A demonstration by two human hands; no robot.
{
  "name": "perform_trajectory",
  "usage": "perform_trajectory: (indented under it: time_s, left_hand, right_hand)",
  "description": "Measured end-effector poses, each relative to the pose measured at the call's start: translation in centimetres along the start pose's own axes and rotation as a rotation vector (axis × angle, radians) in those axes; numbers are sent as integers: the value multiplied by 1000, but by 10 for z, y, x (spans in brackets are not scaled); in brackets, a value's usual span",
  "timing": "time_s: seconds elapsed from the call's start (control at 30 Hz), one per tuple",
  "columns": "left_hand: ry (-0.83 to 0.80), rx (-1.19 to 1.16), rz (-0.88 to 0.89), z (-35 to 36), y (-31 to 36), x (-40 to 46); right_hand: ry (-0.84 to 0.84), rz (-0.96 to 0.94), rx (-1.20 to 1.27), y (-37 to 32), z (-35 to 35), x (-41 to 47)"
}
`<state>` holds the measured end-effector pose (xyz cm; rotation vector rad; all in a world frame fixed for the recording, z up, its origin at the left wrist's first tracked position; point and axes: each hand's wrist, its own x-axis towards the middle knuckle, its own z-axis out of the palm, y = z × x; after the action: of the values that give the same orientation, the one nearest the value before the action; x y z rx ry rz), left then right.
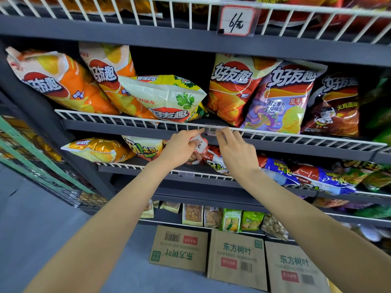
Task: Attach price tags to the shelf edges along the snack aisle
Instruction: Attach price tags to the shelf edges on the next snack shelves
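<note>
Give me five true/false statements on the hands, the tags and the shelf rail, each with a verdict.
1. Both hands are up at the white wire rail of the middle chip shelf. True.
2. The left hand holds a small red-bordered price tag. True.
3. The right hand grips a chip bag. False: its fingertips are at the clear tag holder on the rail.
4. The shelf above has no price tag. False: a handwritten tag hangs on its rail.
5. Cardboard boxes sit on the floor under the shelves. True.
</note>
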<state>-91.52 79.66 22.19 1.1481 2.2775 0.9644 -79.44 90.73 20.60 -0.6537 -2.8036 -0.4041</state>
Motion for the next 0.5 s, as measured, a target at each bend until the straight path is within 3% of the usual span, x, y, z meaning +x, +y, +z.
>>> perform_trajectory:
  time_s: [0.33, 0.5]
  left_hand:
    - [186, -34, -58, 7, -2, -11]
    - [218, -273, -83, -2, 15, -24]
  right_hand:
    - [-85, 39, 139, 0, -6, 2]
    - [-93, -15, 76, 2, -16, 1]
